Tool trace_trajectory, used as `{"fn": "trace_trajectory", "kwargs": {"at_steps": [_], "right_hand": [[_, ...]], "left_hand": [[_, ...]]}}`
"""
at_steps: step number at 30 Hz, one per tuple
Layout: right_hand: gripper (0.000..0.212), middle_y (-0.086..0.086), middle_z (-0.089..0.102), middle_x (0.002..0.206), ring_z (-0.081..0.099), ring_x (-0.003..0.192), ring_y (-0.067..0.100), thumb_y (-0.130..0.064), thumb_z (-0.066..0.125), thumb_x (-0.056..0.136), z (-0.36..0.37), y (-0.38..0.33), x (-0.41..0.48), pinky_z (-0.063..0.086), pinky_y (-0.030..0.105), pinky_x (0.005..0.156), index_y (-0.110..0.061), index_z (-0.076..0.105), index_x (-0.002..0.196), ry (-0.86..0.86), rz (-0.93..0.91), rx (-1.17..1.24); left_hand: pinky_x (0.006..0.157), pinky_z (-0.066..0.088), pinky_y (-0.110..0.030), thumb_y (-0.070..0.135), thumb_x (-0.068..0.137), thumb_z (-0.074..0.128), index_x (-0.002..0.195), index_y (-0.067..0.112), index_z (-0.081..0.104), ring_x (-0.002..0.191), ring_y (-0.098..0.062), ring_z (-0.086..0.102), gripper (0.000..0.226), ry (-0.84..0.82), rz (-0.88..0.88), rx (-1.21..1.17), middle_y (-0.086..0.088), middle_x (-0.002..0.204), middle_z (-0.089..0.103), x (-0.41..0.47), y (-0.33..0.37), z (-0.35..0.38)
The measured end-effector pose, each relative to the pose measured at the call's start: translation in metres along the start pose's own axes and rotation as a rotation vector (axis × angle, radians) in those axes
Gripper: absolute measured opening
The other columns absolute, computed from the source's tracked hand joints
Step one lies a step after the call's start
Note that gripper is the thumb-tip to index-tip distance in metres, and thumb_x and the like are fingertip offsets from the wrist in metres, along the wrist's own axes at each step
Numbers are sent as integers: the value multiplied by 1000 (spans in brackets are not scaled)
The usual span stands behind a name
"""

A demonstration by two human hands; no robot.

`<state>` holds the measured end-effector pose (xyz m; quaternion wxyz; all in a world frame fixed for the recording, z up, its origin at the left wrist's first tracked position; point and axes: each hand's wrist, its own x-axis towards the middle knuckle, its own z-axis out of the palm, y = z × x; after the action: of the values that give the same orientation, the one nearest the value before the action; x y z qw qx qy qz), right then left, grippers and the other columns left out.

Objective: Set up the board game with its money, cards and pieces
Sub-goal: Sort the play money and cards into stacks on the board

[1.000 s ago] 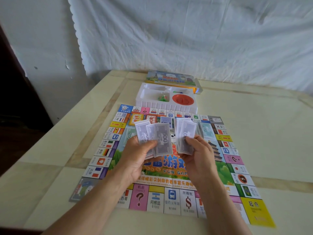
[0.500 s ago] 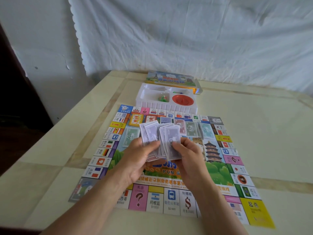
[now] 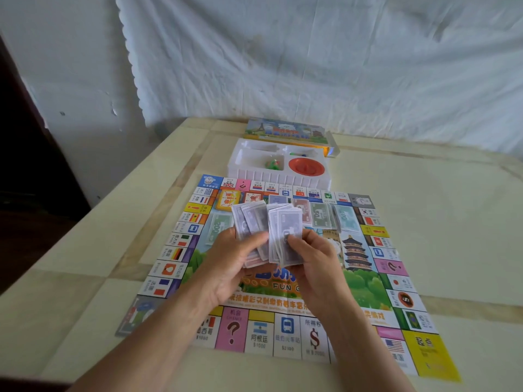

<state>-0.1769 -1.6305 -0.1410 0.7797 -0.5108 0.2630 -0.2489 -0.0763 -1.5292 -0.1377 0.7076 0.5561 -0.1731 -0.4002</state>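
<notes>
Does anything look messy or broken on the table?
Nothing is spilled or broken. Only the board seems to curl up slightly off the table at its near left corner, and the held money is fanned unevenly.

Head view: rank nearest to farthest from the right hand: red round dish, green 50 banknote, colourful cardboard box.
1. Green 50 banknote, on the board.
2. Red round dish, in the white tray.
3. Colourful cardboard box, behind the tray.

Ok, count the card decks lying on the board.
2, both near the board's far left corner: an orange deck and, right of it, a red-and-white one partly behind the held banknotes, which may hide more.
</notes>
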Motion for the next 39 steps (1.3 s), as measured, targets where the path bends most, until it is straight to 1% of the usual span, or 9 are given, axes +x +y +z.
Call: {"fn": "trace_trajectory", "kwargs": {"at_steps": [3,7,10,13,17,21,27,33,39], "right_hand": [[15,13,57,81,52,65,18,-3,50,94,-3,-2,2,41,28,57,-7,52,79,75,25,24],[16,9,60,74,55,58,13,-3,50,94,-2,-3,-1,45,22,50,-6,54,78,41,30,79],[13,10,66,79,62,67,16,-1,49,94,0,-5,-3,52,26,59,-2,62,90,-22,32,115],[15,9,65,76,60,64,16,-1,50,93,-1,-5,-2,49,25,55,-5,60,82,36,34,106],[14,6,66,76,61,63,14,-2,49,93,-2,-5,-1,48,25,54,-6,61,86,36,30,108],[13,15,64,89,59,79,22,-2,49,93,1,-2,-2,51,34,72,3,60,98,-31,43,89],[16,5,67,71,61,67,17,-1,51,92,-5,-7,0,48,27,57,-6,61,81,72,56,147],[8,10,63,84,58,75,21,-4,50,94,-4,-6,0,45,31,64,-4,58,91,87,52,90],[8,9,62,82,60,69,18,-4,48,95,-1,-6,-1,47,29,62,-3,55,90,112,2,64]], "left_hand": [[65,57,-37,9,91,51,116,-2,60,84,-32,65,29,-27,-68,-108,-24,101,66,1,4,-1],[71,54,-38,12,88,60,113,-6,58,78,-29,66,31,15,-33,17,-18,89,69,1,0,-1],[68,55,-35,11,83,66,100,5,65,75,-26,69,18,20,-10,23,-13,84,72,0,-1,-2],[64,56,-34,12,84,64,105,4,65,77,-27,68,22,-31,-23,20,-16,89,70,1,1,-3],[80,55,-45,11,82,68,101,4,64,85,-34,69,20,68,18,97,-18,91,71,1,-2,-2],[73,55,-38,12,81,70,100,7,67,84,-31,71,20,68,47,170,-13,89,74,0,-4,0],[65,60,-39,13,94,46,114,0,60,81,-31,68,27,-104,-87,-214,-24,102,68,-4,7,-3],[68,56,-37,13,90,57,99,6,60,75,-25,68,11,-43,-54,-48,-11,84,70,-3,3,-3],[71,58,-40,18,88,58,110,-5,60,85,-31,65,32,-107,-72,-77,-22,98,66,-3,6,-1]]}}
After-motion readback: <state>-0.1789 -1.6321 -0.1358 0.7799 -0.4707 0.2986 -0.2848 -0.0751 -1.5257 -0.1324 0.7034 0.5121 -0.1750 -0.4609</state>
